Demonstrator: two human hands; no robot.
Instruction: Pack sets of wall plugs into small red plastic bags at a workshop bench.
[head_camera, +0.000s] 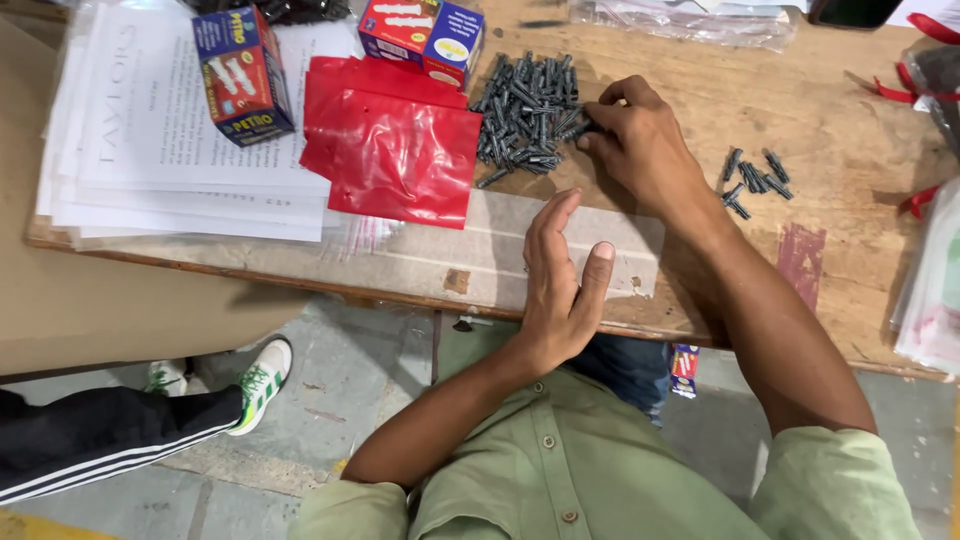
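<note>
A heap of dark grey plastic wall plugs (528, 110) lies on the wooden table (690, 70). My right hand (635, 140) reaches into the heap's right edge, fingertips pinched on plugs there. My left hand (560, 285) hovers at the table's near edge, palm turned sideways, fingers straight and apart, holding nothing. A clear plastic bag (480, 245) lies flat under and beside the left hand. A smaller cluster of grey plugs (755, 180) sits to the right of my right forearm.
Red plastic pouches (395, 140) lie left of the heap. Two red-and-blue cardboard boxes (242, 72) (422, 35) stand on stacked white sheets in clear sleeves (150, 150). Clear bags line the right edge (930, 290). Another person's leg and green-white shoe (258, 380) rest on the floor at left.
</note>
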